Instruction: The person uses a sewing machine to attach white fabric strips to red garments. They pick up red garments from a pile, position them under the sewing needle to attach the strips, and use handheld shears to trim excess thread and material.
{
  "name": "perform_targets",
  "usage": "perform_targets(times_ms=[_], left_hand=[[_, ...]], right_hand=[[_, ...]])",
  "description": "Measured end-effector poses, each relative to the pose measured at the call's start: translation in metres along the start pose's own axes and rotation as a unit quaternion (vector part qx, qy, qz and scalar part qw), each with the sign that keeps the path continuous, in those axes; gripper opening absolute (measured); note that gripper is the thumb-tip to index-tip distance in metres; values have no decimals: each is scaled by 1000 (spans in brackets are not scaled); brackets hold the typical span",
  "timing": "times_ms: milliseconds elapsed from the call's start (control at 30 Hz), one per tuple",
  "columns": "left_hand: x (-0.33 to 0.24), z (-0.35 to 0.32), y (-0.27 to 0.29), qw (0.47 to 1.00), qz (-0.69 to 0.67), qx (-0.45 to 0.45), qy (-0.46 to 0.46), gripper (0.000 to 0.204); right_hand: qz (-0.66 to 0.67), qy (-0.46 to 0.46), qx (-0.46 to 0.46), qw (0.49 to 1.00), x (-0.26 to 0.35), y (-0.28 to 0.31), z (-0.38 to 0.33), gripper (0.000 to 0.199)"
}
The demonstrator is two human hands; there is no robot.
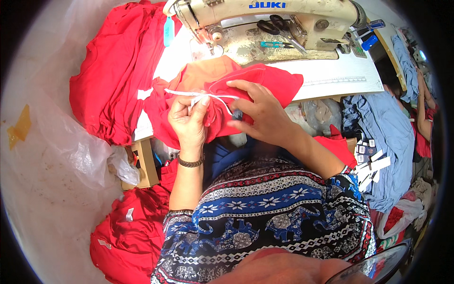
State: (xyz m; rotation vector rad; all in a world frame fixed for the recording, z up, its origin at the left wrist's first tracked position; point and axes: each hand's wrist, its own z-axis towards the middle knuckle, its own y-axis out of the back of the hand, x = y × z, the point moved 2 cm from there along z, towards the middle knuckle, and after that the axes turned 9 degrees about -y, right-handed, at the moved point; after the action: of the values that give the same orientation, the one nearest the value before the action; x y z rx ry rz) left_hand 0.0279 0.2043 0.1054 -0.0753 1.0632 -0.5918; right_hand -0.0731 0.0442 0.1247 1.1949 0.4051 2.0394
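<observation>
My left hand (188,116) is closed, thumb and fingers pinching a narrow white tape (178,92) against the bunched red garment (279,85). The tape's loose end sticks out to the left, and another stretch curves right over the cloth. My right hand (265,111) lies over the garment's right side, fingers apart. Between its fingers and thumb shows a small dark label (237,115); whether they touch it I cannot tell. Just beyond the cloth is the needle area of a cream sewing machine (265,19).
Black scissors (282,33) and teal thread snips (276,45) lie on the machine bed. Red garments (118,71) are heaped at the left, with more red cloth (132,227) below. At the right, loose labels (371,163) rest on blue cloth (390,137). A blue-handled screwdriver (373,24) is at the far right.
</observation>
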Motion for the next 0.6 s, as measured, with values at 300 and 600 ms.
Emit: perform_targets(times_ms=[300, 600], left_hand=[[-57, -11, -85, 955, -236, 149, 104, 29], [79, -59, -112, 940, -18, 193, 281, 36]], right_hand=[[83, -99, 51, 990, 60, 150, -34, 28], [-28, -241, -53, 969, -44, 90, -96, 60]])
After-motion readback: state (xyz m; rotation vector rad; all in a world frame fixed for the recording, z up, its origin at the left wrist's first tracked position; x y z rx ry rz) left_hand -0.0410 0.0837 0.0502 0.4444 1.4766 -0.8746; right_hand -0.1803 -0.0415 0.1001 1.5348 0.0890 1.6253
